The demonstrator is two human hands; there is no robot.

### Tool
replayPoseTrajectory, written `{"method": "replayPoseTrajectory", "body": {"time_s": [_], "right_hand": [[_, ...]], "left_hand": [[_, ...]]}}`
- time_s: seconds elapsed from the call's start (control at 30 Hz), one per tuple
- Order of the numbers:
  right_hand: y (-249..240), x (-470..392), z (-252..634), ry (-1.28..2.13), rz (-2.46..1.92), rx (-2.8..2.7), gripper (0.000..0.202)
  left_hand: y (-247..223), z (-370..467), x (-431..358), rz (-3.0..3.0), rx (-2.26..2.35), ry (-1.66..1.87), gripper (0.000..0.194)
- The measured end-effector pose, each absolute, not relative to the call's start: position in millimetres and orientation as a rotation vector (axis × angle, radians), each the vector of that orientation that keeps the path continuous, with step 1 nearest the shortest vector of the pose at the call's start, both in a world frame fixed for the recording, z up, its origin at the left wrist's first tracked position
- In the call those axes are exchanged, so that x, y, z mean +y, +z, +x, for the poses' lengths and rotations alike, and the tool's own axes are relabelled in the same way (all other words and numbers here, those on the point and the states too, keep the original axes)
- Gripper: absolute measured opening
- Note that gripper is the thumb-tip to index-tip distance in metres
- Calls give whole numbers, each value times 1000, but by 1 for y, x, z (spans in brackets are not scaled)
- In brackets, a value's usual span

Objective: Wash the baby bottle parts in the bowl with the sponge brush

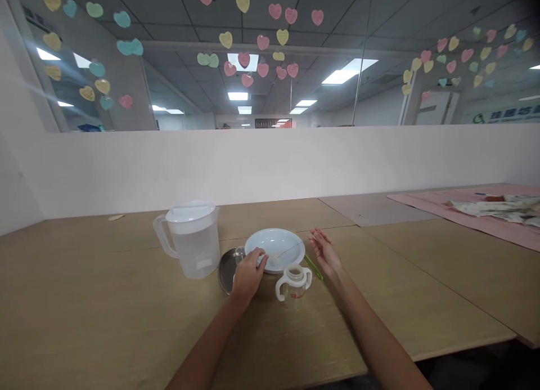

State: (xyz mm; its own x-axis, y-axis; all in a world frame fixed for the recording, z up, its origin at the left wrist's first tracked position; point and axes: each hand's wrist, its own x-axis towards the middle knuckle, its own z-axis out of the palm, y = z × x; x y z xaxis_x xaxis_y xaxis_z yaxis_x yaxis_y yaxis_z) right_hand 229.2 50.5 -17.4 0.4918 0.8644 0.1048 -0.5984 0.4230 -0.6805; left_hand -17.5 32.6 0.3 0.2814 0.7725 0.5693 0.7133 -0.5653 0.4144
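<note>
My left hand [248, 274] curls over the near rim of the white plate [275, 248], fingers bent together and pinching a thin stick [287, 250] that lies across the plate beyond my fingertips. Under that hand sits a metal dish [226, 269]. My right hand [325, 251] hovers just right of the plate, fingers straight, loosely together, holding nothing. Between my wrists stands a two-handled cup [294, 281]. A clear jug [192, 238] stands left of my left fingers.

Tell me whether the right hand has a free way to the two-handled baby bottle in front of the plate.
Probably yes. The right hand is open beside the white plate, and the baby bottle stands just to its left with nothing between them.
</note>
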Motion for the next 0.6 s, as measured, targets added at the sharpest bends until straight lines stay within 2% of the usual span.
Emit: {"method": "replayPoseTrajectory", "body": {"time_s": [0.6], "right_hand": [[-26, 55, 240, 856, -623, -529, 25]], "left_hand": [[0, -16, 34, 2493, 1430, 1062, 27]]}}
